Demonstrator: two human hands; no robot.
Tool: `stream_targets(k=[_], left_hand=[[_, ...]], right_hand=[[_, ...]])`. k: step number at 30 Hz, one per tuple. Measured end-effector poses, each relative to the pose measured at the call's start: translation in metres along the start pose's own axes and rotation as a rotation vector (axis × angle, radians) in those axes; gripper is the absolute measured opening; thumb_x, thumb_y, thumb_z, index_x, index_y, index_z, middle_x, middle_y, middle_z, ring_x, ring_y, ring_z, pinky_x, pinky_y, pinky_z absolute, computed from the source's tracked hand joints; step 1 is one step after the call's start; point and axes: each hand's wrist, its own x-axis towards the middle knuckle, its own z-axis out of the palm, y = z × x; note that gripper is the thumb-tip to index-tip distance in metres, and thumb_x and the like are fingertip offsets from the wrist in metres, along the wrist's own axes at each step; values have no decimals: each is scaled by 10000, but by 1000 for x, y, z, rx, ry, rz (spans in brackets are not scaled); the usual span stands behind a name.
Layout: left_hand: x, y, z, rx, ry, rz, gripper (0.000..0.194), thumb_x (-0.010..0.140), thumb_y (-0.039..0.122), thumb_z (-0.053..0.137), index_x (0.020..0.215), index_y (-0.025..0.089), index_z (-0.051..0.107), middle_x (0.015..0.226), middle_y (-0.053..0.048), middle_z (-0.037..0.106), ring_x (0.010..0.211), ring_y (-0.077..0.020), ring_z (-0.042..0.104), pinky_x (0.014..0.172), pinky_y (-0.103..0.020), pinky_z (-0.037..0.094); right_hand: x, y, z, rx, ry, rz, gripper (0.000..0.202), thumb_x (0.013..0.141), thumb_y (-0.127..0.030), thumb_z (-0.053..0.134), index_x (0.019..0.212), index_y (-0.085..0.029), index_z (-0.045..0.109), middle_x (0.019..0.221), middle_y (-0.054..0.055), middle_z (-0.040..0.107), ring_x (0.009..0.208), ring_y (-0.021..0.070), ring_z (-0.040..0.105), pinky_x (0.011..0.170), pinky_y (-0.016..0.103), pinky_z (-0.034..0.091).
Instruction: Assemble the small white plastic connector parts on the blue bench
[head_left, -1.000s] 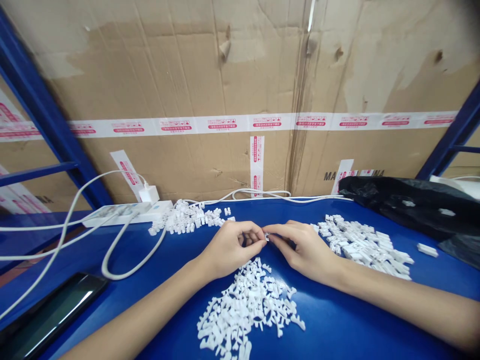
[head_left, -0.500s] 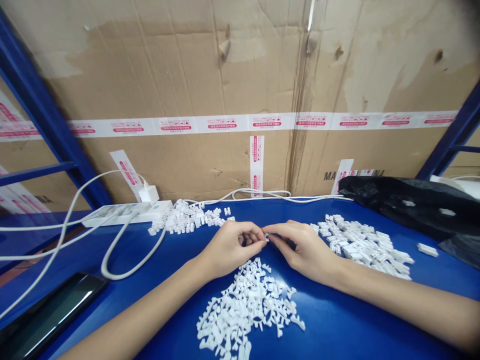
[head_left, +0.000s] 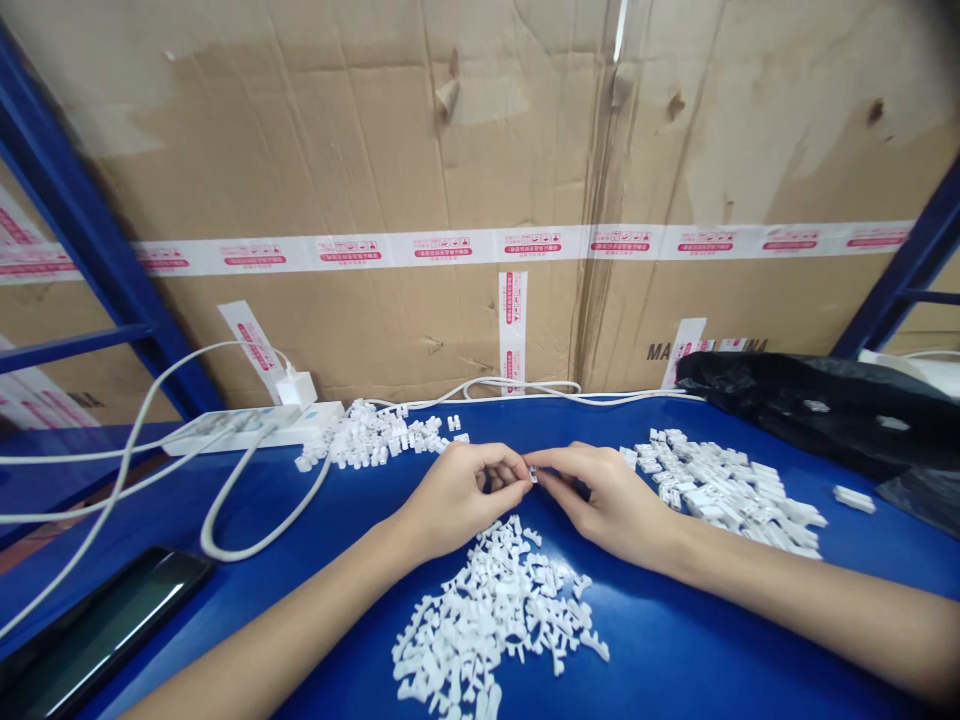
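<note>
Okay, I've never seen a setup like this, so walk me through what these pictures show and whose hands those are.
No machine here: the left hand and right hand belong to a person whose head-worn camera looks forward and down. Both pinch a small white part, too tiny to make out clearly. The blue table holds three piles of white pieces: a near pile in the middle, a far pile at left, and a right pile. A power strip and phone lie at left, a black bag at right; cardboard stands behind.
</note>
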Motion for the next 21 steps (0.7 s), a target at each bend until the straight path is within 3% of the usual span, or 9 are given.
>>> stream_targets(k=[7,16,21], left_hand=[[0,-4,1,47,10,18,62,854,168,661,860,160,722,689,9,687,594,-97,572,556,-218,421],[-5,-4,1,489,132,375,117,924,182,610,876,164,716,676,-2,674,587,-111,571,605,-257,453],[-6,-5,2,486,134,385,125,906,158,599,845,171,706,641,11,646,561,-106,562,580,-245,451]], right_hand=[[0,-1,0,-19,16,-4,287,1016,-186,497,1159,-221,743,967,57,788,792,173,710,757,323,529],[1,-3,-1,-1,22,10,281,1005,-172,499,1152,-217,735,968,38,788,781,165,701,748,319,510],[1,-5,-2,-7,20,18,279,1004,-186,508,1159,-225,736,915,30,786,742,160,685,750,319,511]])
